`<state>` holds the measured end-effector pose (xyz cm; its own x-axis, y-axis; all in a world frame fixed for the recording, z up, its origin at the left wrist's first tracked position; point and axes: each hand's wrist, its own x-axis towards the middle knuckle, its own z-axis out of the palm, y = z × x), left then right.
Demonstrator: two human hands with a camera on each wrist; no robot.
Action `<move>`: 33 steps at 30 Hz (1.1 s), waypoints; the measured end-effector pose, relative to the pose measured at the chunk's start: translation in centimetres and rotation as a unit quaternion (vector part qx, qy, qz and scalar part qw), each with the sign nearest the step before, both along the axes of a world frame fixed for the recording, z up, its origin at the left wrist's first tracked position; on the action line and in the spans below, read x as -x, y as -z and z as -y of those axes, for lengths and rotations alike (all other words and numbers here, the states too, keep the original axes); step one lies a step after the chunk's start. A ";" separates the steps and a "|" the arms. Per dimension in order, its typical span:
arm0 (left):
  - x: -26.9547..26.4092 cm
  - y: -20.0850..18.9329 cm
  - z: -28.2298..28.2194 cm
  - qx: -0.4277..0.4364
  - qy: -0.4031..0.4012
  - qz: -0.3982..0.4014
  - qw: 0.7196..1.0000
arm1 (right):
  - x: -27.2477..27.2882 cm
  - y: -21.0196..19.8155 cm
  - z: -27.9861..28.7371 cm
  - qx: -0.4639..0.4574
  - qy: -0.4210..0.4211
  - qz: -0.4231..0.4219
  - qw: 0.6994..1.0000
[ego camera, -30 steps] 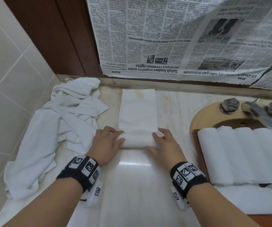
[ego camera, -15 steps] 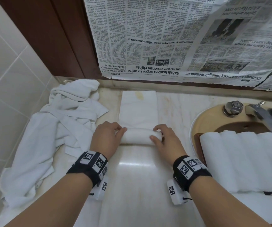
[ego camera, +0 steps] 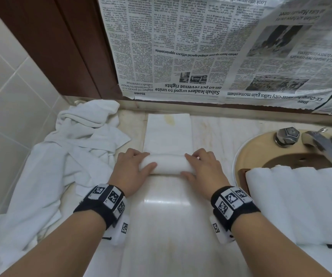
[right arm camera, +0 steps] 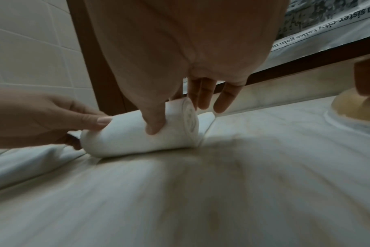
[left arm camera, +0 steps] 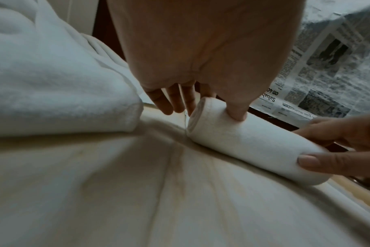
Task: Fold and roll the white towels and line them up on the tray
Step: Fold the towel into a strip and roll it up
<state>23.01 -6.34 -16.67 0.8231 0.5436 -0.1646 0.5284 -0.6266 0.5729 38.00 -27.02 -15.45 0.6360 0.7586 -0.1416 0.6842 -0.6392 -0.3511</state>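
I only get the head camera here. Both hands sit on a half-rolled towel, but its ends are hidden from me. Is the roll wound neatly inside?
Observer: Yes. The right wrist view shows the roll's right end as a tidy spiral of layers.
Operator: And the left end?
Observer: The left wrist view shows it flush, a stitched hem ringing the edge.
Operator: Where are the thumbs?
Observer: The left hand and right hand each press a thumb on the roll's near side, fingers behind it.
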 end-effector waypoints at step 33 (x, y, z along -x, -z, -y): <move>-6.9 -1.2 -2.6 -0.020 -0.050 -0.041 0.998 | -3.8 0.7 -4.3 -0.032 0.043 0.111 0.992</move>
